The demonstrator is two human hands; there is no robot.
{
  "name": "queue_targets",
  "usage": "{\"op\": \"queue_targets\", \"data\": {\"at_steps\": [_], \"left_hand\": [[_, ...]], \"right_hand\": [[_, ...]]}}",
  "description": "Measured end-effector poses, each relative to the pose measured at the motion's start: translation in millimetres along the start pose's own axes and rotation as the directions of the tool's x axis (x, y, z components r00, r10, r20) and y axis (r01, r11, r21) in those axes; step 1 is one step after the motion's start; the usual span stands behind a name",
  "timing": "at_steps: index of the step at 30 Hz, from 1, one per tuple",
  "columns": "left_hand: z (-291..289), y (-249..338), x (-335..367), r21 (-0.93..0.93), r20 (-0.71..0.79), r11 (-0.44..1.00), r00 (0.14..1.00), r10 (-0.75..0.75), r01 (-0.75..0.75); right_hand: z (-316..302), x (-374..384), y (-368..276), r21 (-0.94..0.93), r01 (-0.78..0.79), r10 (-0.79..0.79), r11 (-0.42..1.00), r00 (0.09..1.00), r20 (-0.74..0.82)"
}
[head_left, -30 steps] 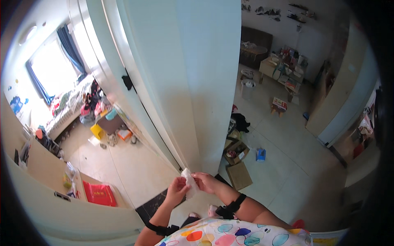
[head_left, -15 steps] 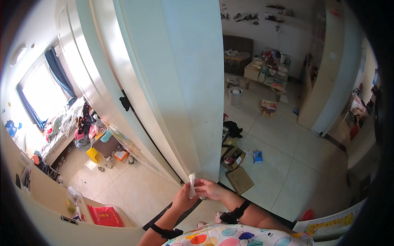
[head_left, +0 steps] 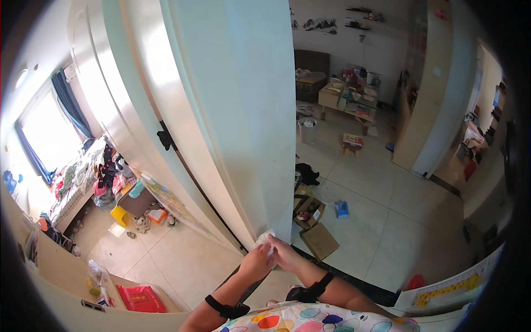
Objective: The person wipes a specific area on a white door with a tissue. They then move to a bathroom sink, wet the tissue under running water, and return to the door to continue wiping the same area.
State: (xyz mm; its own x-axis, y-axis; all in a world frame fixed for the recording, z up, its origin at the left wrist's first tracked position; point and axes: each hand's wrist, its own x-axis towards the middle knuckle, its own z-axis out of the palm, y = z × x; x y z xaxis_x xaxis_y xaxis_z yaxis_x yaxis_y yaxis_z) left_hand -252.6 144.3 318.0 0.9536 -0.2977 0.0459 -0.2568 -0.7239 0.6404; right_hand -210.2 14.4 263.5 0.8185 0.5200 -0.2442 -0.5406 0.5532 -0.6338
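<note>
Low in the middle, close to the corner of the pale wall (head_left: pixel 243 138), both my hands meet around a crumpled white tissue (head_left: pixel 264 238). My left hand (head_left: pixel 256 264) is closed on its lower part, with the fingers curled. My right hand (head_left: pixel 285 256) pinches it from the other side, thumb up against it. Some of the tissue is hidden behind my fingers. Black straps go round both forearms.
On the left, an open doorway shows a bed (head_left: pixel 74 185) heaped with clothes and a red bag (head_left: pixel 141 299) on a ledge. To the right are a cardboard box (head_left: pixel 319 242), a blue packet (head_left: pixel 342 209), a small stool (head_left: pixel 352 143), a bin (head_left: pixel 307 131) and a cluttered table (head_left: pixel 337 100).
The tissue has gone from a narrow folded strip to a wider, bunched shape. My hands have drawn closer together, and the right one has turned with its thumb up. The view has shifted slightly.
</note>
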Motion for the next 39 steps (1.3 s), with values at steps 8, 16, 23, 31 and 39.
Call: {"op": "queue_targets", "data": {"at_steps": [8, 16, 23, 31, 39], "left_hand": [[-1, 36, 39, 0.04, 0.001, 0.938, 0.939, 0.344, -0.344], [15, 54, 111, -0.484, -0.287, 0.831, 0.947, 0.145, -0.274], [58, 58, 207, -0.937, 0.24, 0.235, 0.965, -0.111, 0.26], [48, 100, 232, -0.755, -0.146, 0.655, 0.979, -0.142, -0.018], [-40, 137, 222, 0.446, -0.698, 0.895, 0.634, 0.333, 0.021]], "right_hand": [[-23, 6, -45, 0.198, 0.009, 0.053, 0.98, 0.952, -0.302], [-57, 37, -117, 0.3, -0.043, 0.068, 0.953, 0.995, -0.073], [-94, 43, -191, 0.222, -0.244, 0.224, 0.944, 0.968, 0.112], [-145, 93, -256, 0.18, -0.013, 0.058, 0.984, 0.967, -0.248], [-81, 169, -333, -0.305, 0.279, -0.305, 0.911, 0.951, -0.042]]}}
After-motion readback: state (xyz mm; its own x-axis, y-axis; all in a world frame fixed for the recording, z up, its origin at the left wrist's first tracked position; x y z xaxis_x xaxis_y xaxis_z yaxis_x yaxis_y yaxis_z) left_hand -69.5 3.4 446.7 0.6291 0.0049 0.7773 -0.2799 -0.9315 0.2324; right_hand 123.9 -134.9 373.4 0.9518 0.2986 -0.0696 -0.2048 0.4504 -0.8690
